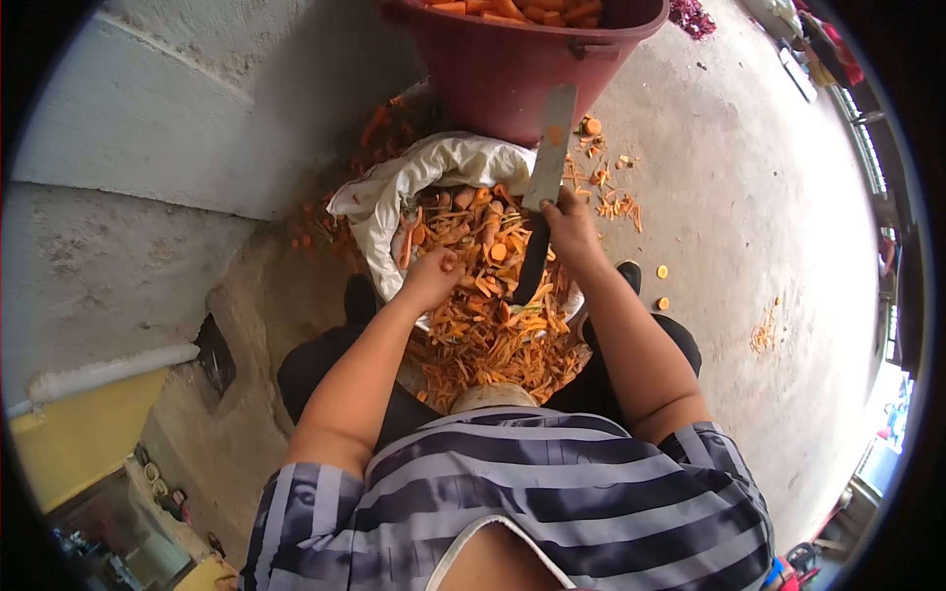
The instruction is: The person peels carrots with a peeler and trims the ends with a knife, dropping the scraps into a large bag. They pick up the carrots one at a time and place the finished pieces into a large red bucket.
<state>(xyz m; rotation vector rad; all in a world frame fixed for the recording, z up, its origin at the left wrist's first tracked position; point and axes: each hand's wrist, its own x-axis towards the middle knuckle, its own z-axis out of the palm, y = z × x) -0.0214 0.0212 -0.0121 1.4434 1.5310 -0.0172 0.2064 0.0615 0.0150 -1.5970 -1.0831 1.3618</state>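
My right hand point(574, 231) grips a large knife point(549, 163) where its black handle meets the broad blade. The blade points away from me, with a bit of orange stuck on it, and its tip overlaps the red tub in view. Over the left part of an open white sack point(376, 222), my left hand point(434, 278) is closed with curled fingers; what they hold, if anything, I cannot make out. Whole carrots point(491, 225) and carrot peelings point(493, 345) fill the sack and spread toward my lap.
A dark red tub point(483, 74) full of orange carrots point(512, 10) stands beyond the sack. Scraps and carrot slices point(662, 303) lie on the concrete floor point(769, 207) to the right. A concrete wall point(128, 118) rises on the left. My legs flank the sack.
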